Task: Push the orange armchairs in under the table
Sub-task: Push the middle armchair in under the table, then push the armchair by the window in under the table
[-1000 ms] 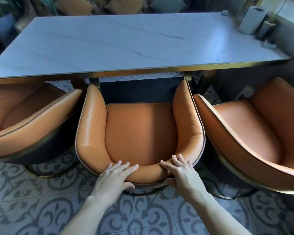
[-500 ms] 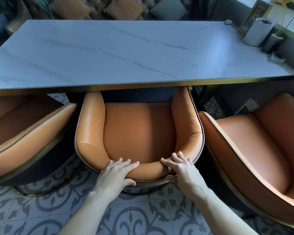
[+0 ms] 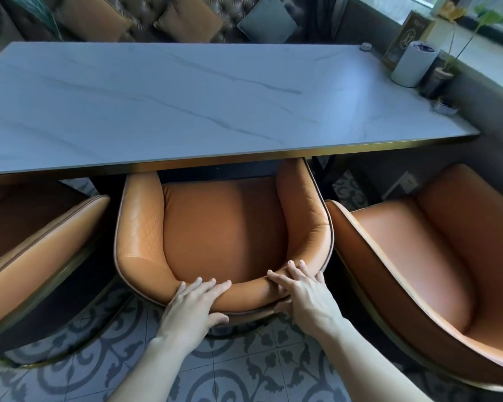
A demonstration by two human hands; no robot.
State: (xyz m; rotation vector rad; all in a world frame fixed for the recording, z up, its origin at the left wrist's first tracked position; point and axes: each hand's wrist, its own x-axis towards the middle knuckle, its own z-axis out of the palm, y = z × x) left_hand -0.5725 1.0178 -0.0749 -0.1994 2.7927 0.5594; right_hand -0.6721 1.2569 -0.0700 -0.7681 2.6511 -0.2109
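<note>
Marble table (image 3: pixel 186 105) over patterned tile floor (image 3: pixel 244 369)

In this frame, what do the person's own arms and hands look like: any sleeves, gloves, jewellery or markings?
Both arms are bare for all of the forearm that shows; no sleeve or cuff is in view. The left hand and right hand wear no gloves. No watch, bracelet or ring shows on either wrist or on the fingers, and no tattoo or marking. The arms above the forearms are out of frame.

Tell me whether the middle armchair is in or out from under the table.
Partly in: the middle armchair's arm tips pass under the table edge; seat and back stay out.
</note>
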